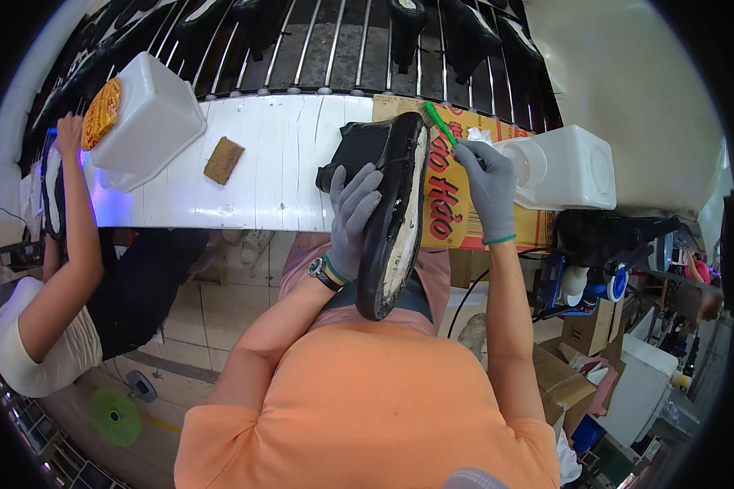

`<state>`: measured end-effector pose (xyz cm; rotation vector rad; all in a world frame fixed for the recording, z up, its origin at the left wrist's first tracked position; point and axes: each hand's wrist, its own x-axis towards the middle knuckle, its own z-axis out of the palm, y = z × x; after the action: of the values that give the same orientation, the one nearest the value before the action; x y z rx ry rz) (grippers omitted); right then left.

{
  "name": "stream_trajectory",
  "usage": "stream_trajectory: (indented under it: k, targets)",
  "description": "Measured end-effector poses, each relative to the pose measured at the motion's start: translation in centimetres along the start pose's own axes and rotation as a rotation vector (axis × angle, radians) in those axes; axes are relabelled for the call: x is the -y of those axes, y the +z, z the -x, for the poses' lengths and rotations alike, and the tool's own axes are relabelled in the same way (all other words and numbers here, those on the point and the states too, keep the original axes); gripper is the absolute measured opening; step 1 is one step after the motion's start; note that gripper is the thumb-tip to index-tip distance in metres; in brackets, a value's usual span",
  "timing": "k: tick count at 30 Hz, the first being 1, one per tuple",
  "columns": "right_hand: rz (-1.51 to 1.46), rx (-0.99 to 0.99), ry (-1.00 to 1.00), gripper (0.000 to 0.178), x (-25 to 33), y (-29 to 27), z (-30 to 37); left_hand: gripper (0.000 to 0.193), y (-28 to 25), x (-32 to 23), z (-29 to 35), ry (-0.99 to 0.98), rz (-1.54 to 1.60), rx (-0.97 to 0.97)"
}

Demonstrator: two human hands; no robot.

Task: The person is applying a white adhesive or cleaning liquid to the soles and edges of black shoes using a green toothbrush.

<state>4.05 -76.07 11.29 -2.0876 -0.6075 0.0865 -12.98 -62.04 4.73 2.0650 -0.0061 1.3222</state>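
Note:
A black shoe [375, 220] is tilted on its side in front of me, its pale unfinished underside [404, 253] turned to the right. My left hand [355, 213], in a grey glove, grips the shoe from its left side. A slim green brush [440, 124], much like a toothbrush, sits between the closed fingers of my gloved right hand [489, 183]. Its head is close to the far end of the shoe; whether the bristles touch it I cannot tell.
A brown block [223, 160] lies on the white tabletop [277, 179]. White plastic containers [159, 118] stand left and right, with printed cardboard [457, 220] under the right side. Beyond is a metal roller conveyor [326, 49] carrying several black shoes. A co-worker's arm [77, 204] reaches in at left.

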Motion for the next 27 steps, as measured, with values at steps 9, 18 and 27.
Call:
stream_trajectory:
  k: [9, 18, 27]
  targets:
    - [-0.168, 0.37, 0.198, 0.018, 3.8, -3.4, 3.9, 0.05, -0.4, -0.5, -0.8, -0.044, 0.009, -0.015]
    - [-0.066, 0.442, -0.081, 0.019, 8.4, -5.0, 7.5, 0.05, -0.9, -0.5, -2.3, -0.023, -0.025, -0.017]
    - [0.05, 0.472, -0.416, 0.025, 11.9, -5.6, 8.1, 0.059, -2.6, -1.2, -4.4, -0.004, -0.014, -0.021]
